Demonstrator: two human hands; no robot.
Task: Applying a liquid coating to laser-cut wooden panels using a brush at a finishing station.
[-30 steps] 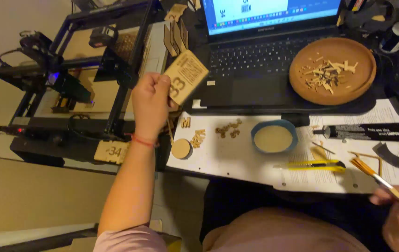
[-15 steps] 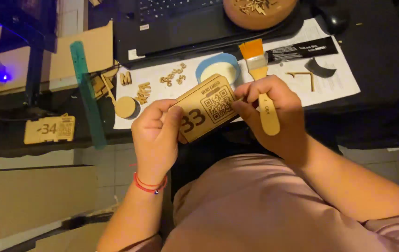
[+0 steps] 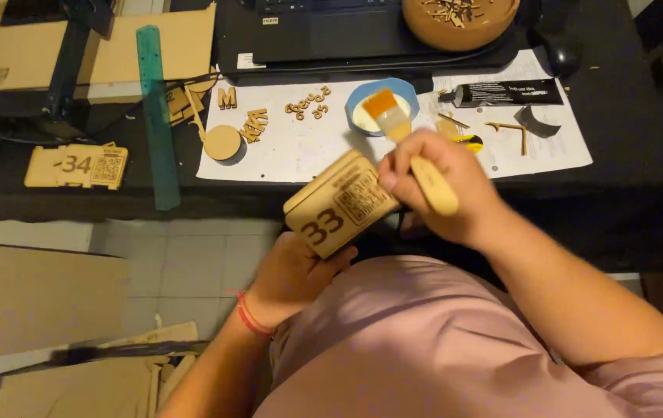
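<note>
Wooden tag held over the lap, just off the tabletop's near edge.
Left hand (image 3: 293,275) grips the light plywood tag (image 3: 341,203) from below; it is rectangular, tilted, with dark engraved digits and a square code. Right hand (image 3: 436,190) clasps a wooden-handled brush (image 3: 409,143), fingertips touching the tag.

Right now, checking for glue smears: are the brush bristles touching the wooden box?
Apart. The head view shows the brush bristles pointing away over the blue bowl, clear of the wooden box.

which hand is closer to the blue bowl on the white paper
Right. The right hand holds a brush whose bristles reach the blue bowl, just beyond it. The left hand is lower, under the wooden plaque, farther away.
</note>
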